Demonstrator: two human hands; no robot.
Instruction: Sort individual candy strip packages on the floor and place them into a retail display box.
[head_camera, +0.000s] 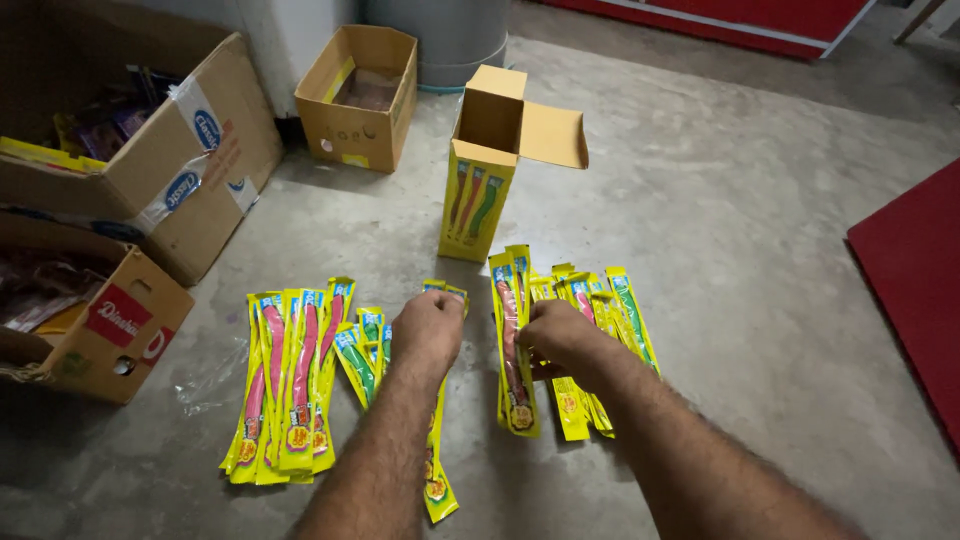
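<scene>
Sorting long yellow toothbrush packs on a concrete floor (760, 330). Left hand (428, 328) curled shut around the top of a single pack (436, 470) lying between the two piles; right hand (560, 335) resting on the right pile (590, 330), fingers closed on a pack there, exact pinch hidden. Best to lift one pack at a time by its top end, keeping pink and green apart and edges squared. Left pile (295, 385): roughly six to eight packs, overlapping, hard to count exactly. Right pile: about seven or eight. One open yellow carton (480, 195) standing upright beyond. Three brown cardboard boxes (355, 95) at left and behind.
</scene>
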